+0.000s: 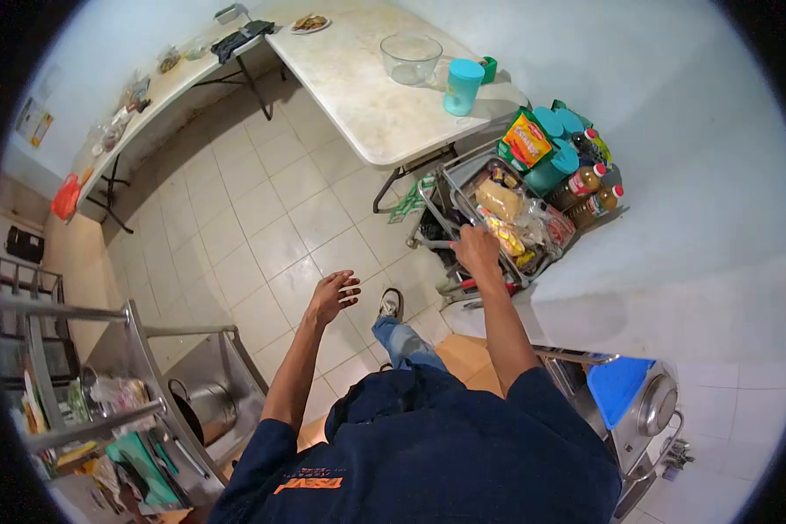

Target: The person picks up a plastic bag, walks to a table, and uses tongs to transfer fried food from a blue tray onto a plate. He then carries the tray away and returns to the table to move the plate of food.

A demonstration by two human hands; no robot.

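My right hand (478, 251) is at the near left edge of a metal rack tray (463, 188), its fingers curled near the rim; what they grip, if anything, is too small to make out. In the tray beside it lie a yellow packet (503, 234), a bag of tan food (499, 200) and clear plastic bags (546, 223). My left hand (332, 295) hangs above the tiled floor with its fingers apart and nothing in it.
A white table (349, 79) holds a glass bowl (410, 61) and a turquoise container (463, 87). Bottles (578, 185) stand behind the tray. At left is a metal shelf (140, 349) with a pot (210, 410); at lower right, a blue tray (618, 389).
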